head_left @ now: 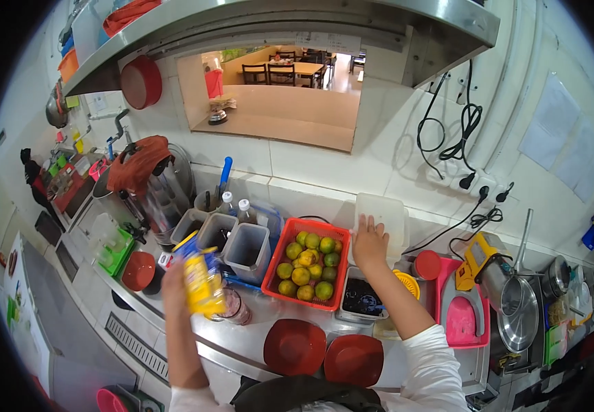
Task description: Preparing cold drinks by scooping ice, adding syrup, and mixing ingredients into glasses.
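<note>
My left hand (174,291), blurred, grips a yellow and blue plastic packet (204,283) above the steel counter's front left part. Partly behind the packet stands a drinking glass (236,307). My right hand (371,248) reaches forward and lies against a translucent plastic lid (382,206) propped at the wall; its fingers are slightly apart, and whether they grip the lid cannot be told. Below that forearm sits a plastic tub (358,316) of dark, wet contents. Between the hands is a red plastic basket (345,257) of green-yellow citrus fruit (302,276).
Two red square bowls (295,346) lie near my body. Grey plastic bins (248,252) and bottles stand left of the basket, before a tall steel dispenser (168,190). Rightward are a yellow sealing machine (477,257), a pink tray (461,340) and hanging cables (464,134). A steel hood (276,31) overhangs.
</note>
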Demonstrator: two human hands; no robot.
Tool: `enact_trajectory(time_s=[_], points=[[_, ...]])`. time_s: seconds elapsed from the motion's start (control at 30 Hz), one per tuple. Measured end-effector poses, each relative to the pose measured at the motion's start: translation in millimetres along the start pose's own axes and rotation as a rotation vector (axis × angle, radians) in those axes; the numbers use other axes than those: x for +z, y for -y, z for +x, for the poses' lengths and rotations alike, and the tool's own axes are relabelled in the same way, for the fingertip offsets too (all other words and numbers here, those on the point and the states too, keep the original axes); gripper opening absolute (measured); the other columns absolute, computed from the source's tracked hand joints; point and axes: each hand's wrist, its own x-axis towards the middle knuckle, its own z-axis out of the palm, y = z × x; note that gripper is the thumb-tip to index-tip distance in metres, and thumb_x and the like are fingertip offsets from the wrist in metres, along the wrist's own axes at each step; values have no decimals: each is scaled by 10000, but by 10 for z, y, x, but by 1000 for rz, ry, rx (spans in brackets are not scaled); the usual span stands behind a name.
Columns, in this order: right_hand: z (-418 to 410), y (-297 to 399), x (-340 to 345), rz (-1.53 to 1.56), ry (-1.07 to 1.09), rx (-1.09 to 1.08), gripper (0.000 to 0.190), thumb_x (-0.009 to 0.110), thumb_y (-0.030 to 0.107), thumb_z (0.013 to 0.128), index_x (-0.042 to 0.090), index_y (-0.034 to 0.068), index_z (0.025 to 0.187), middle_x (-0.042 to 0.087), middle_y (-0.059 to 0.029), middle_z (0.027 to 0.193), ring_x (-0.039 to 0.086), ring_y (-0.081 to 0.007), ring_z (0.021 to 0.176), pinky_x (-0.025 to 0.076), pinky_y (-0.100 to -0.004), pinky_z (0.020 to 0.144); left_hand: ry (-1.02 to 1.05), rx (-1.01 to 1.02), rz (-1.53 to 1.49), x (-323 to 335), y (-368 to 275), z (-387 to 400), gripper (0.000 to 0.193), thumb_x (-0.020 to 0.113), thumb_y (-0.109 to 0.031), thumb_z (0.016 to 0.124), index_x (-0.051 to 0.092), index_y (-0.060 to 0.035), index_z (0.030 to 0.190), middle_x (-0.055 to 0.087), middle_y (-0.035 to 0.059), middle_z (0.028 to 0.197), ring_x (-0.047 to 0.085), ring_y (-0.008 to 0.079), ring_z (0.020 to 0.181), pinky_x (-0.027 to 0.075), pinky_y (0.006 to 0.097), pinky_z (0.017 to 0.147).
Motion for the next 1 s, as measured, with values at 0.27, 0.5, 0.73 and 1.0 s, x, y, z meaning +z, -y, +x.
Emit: enact_trajectory(time_s=[0.27,0.5,0.73,1.0], points=[[-45,20,-115,-239,14,106,509,388,376,833,328,100,1256,367,-146,1248,335,-335,1105,287,-483,862,-379,-39,-14,-1488,106,-390,286,415,-295,877,520,-34,832,572,44,714,556,115,574,459,230,526],[138,248,-410,-176,91,137,637,432,456,785,257,118,1296,256,-176,1319,210,-414,1183,152,-569,931,-383,-86,81,-1973,308,-105,295,448,-299,866,522,-24,786,573,43,698,542,95,546,440,210,497],[396,117,52,-255,134,146,587,403,235,806,157,103,1322,174,-91,1372,195,-426,1207,110,-597,944,-335,-192,179,-2190,505,40,299,445,-285,868,524,-14,768,567,43,679,531,86,535,428,198,484],[304,414,-129,-259,196,566,543,348,327,858,149,137,1326,154,-111,1374,200,-403,1214,157,-624,914,-342,-191,210,-2286,494,63,304,454,-303,863,520,-17,787,550,36,667,522,88,533,429,207,480]])
